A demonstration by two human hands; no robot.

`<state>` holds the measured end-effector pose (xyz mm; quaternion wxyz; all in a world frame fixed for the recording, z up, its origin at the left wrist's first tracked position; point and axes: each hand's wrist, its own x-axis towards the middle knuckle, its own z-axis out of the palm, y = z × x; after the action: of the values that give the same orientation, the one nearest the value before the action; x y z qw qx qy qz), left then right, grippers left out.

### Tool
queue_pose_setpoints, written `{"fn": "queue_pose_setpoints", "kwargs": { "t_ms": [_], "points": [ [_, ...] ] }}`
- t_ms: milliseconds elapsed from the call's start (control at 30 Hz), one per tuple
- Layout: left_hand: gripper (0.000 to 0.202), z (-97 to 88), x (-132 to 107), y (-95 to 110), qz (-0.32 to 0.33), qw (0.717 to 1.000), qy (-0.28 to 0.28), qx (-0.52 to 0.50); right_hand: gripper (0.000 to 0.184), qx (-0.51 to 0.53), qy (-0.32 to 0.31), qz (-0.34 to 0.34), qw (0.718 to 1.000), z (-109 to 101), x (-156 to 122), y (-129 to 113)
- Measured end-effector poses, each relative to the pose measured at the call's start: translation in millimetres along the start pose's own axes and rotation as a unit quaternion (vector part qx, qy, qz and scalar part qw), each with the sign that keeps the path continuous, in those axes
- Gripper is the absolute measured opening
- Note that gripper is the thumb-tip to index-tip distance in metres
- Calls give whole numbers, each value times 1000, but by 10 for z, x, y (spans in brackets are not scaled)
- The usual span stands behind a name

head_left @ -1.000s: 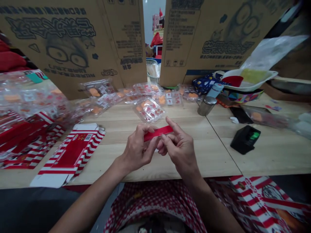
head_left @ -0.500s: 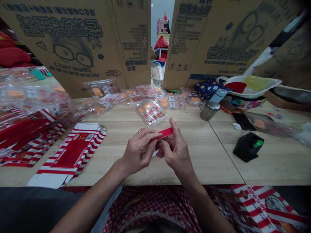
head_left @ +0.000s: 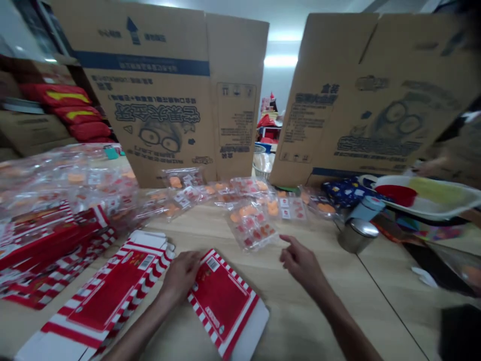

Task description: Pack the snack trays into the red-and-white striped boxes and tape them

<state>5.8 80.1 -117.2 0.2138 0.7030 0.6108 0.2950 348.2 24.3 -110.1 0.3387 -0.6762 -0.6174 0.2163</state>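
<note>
We see the left hand [head_left: 182, 273] with its fingers bent closed over the upper left edge of a red box [head_left: 221, 296], though their tips are hidden. The box slants before us, white flap towards us; we can't tell whether it touches the counter [head_left: 304, 326]. The right hand [head_left: 300, 258] holds nothing that we can see, index finger stretched out, the others loosely curled, near a clear packet [head_left: 252, 225]. To the left of the left hand lies a striped box [head_left: 108, 296]; farther right stands a metal jar [head_left: 356, 236]. Beyond the packets, cardboard sheets [head_left: 161, 103] stand upright.
</note>
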Motion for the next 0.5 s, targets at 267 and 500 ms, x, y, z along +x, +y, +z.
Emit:
{"fn": "queue_pose_setpoints", "kwargs": {
  "t_ms": [267, 500],
  "points": [
    [29, -290, 1807, -231, -49, 977, 39, 203, 60, -254, 13, -17, 967, -137, 1660, 989],
    [40, -185, 2640, -546, -2, 969, -43, 242, 74, -275, -15, -14, 961, -163, 2454, 1516]
  ]
}}
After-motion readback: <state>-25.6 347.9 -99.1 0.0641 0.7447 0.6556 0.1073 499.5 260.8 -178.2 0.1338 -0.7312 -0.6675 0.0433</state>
